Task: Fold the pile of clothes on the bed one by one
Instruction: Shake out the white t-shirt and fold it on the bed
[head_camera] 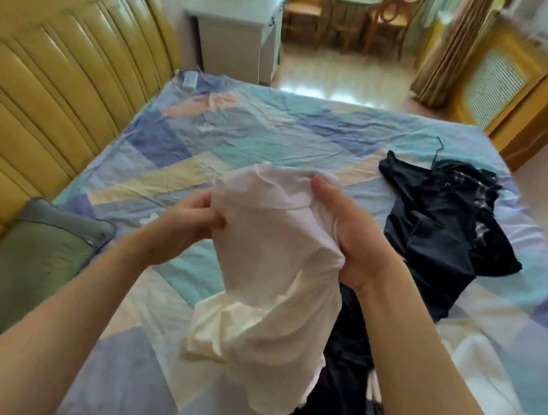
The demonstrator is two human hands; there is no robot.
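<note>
I hold a white garment [271,251] up over the bed [239,136], bunched and hanging down toward me. My left hand [186,225] pinches its left edge. My right hand [351,229] grips its upper right side, thumb on top. A pile of dark navy clothes [433,220] lies on the right of the bed and runs down under the white garment to the near edge. Another white cloth [485,375] lies at the lower right, beside my right forearm.
A yellow padded headboard [48,89] runs along the left. A grey-green pillow [34,256] leans at its base. Beyond the bed stand a white nightstand [240,31], wooden chairs [387,19], curtains [452,47] and a wooden radiator cover [509,83].
</note>
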